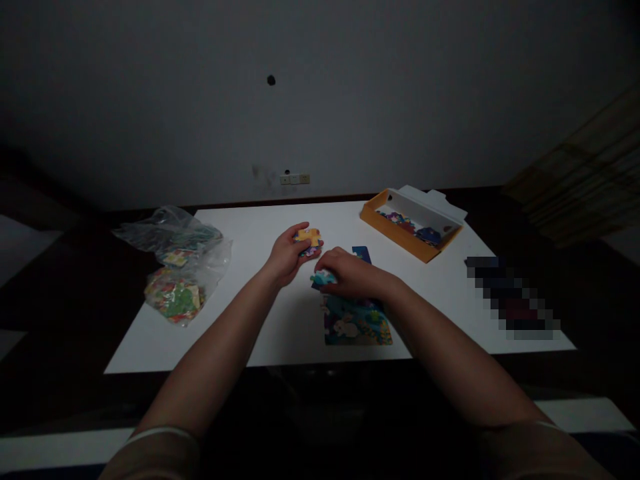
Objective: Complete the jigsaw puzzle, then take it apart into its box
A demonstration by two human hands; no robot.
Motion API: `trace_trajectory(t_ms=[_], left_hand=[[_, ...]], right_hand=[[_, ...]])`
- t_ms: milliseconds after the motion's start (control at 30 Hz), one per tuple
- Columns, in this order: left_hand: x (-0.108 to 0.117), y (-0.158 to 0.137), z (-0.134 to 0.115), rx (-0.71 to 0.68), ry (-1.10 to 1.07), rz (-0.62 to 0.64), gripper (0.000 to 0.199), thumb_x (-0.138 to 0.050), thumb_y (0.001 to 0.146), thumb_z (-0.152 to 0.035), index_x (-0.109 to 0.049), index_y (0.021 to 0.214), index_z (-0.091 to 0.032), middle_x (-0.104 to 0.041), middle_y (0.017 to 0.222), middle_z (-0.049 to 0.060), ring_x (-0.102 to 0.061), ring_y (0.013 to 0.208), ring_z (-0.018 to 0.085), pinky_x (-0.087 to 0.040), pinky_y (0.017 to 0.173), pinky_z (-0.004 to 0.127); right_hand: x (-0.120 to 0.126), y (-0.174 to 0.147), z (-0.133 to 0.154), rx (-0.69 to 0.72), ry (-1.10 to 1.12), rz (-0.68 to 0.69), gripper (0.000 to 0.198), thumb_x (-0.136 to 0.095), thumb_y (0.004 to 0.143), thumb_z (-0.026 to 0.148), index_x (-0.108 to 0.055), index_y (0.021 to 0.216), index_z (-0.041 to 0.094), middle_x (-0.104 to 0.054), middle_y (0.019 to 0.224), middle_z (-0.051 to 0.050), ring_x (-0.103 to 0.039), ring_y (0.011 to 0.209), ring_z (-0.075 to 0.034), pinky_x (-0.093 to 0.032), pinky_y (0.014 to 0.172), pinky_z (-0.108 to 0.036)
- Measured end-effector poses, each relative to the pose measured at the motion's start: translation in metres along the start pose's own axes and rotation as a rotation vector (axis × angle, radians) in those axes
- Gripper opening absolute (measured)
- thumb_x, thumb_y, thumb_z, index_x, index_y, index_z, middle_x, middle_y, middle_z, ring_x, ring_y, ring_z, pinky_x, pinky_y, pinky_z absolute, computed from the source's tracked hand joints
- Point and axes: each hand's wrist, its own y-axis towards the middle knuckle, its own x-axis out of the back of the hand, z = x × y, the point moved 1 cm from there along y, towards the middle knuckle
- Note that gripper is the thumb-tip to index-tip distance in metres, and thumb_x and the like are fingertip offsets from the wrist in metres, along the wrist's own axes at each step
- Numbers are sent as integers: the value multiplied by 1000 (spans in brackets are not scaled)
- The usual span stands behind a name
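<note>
My left hand [289,255] is closed around a few jigsaw puzzle pieces [309,239], an orange one on top under the thumb. Just to its right, my right hand [345,270] grips a teal and white puzzle piece [324,277] between thumb and fingers. That piece is over the upper left edge of a partly assembled puzzle [356,325], which lies flat on the white table [270,333] and shows a white rabbit on teal. My right hand and forearm hide part of the puzzle's middle and right side. Whether the held piece touches the puzzle, I cannot tell.
An open orange box [400,232] with loose puzzle pieces stands at the back right. Clear plastic bags [175,293] of colourful pieces lie on the left. A pixelated dark object [510,297] is near the right edge. Behind the table is a wall [210,100] with sockets.
</note>
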Motion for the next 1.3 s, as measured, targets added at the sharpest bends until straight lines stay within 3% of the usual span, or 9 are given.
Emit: trace_trajectory(t_ms=[200, 300, 367, 500, 633, 733, 900, 1067, 1300], left_hand=[[2, 3, 8, -6, 99, 67, 44, -96, 83, -22, -72, 119, -15, -81, 107, 10, -83, 83, 22, -69, 68, 31], [1, 0, 10, 13, 135, 119, 47, -102, 80, -32, -75, 113, -14, -81, 98, 9, -81, 74, 22, -65, 57, 28], [-1, -3, 11, 35, 150, 151, 49, -105, 78, -34, -77, 112, -14, -81, 94, 9, -80, 70, 22, -62, 54, 27], [-3, -6, 8, 98, 124, 187, 41, -102, 78, -29, -80, 109, -14, -81, 97, 9, -81, 76, 22, -65, 59, 27], [-2, -6, 1, 190, 39, 186, 37, -81, 98, -47, -81, 111, -12, -81, 100, 13, -79, 80, 23, -71, 68, 38], [-2, -6, -1, 204, -4, 148, 30, -79, 100, -37, -81, 113, -10, -79, 100, 13, -77, 78, 22, -72, 68, 38], [-2, -7, 1, 141, 9, 120, 32, -84, 92, -13, -77, 123, -15, -80, 110, 12, -81, 85, 22, -70, 69, 32], [-2, -7, 6, 113, 61, 141, 35, -86, 91, -17, -74, 124, -16, -80, 121, 14, -83, 89, 25, -71, 73, 37], [-5, -5, 16, 86, 77, 198, 40, -93, 87, -31, -78, 121, -16, -81, 114, 12, -78, 90, 22, -70, 78, 38]], right_hand=[[13, 2, -20, -211, 404, -397, 9, -66, 85, 28, -71, 92, 24, -67, 79, 2, -59, 74, -19, -45, 72, -32], [11, 7, -27, -290, 454, -512, 23, -61, 93, 38, -74, 106, 24, -56, 67, 5, -52, 64, -19, -40, 63, -31], [9, 9, -26, -307, 443, -539, 35, -69, 94, 48, -79, 117, 23, -58, 66, 6, -53, 62, -19, -41, 62, -31], [7, 7, -18, -174, 237, -636, 30, -74, 99, 50, -89, 109, 25, -80, 89, -5, -71, 83, -24, -52, 78, -36], [8, 0, -12, -7, -149, -497, 32, -66, 109, 44, -89, 128, 34, -79, 93, -6, -72, 85, -23, -48, 78, -34], [9, -1, -9, -13, -279, -330, 35, -64, 111, 44, -85, 138, 37, -82, 104, -7, -72, 90, -25, -47, 77, -34], [13, 3, -15, -174, 154, -394, 38, -55, 109, 46, -82, 128, 27, -84, 109, -6, -73, 99, -27, -52, 89, -37], [11, 8, -28, -308, 626, -473, 36, -52, 91, 37, -77, 114, 25, -69, 81, 0, -63, 75, -22, -50, 69, -34], [-7, 17, -23, -285, 622, -533, 29, -73, 89, 39, -71, 114, 25, -75, 89, 0, -70, 81, -20, -57, 77, -34]])
